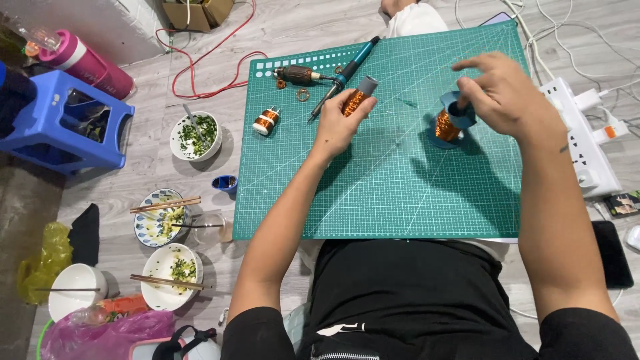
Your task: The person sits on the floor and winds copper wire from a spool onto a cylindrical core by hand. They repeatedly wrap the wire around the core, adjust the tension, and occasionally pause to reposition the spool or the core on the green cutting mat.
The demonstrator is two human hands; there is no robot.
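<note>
Your left hand is closed round a grey tube wound w/ copper wire, tube tilted up and away, forearm running diagonally over the green cutting mat. Your right hand hovers palm-down, fingertips pinching the rim of a blue spool of copper wire standing on the mat, just right of the tube. Soldering iron lies behind, untouched.

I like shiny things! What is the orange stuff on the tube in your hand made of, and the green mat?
Orange coil on the grey tube in the left hand: probably thin copper wire, glossy and metallic. Green gridded cutting mat: looks like matte rubbery plastic, flat with printed white lines.
</note>
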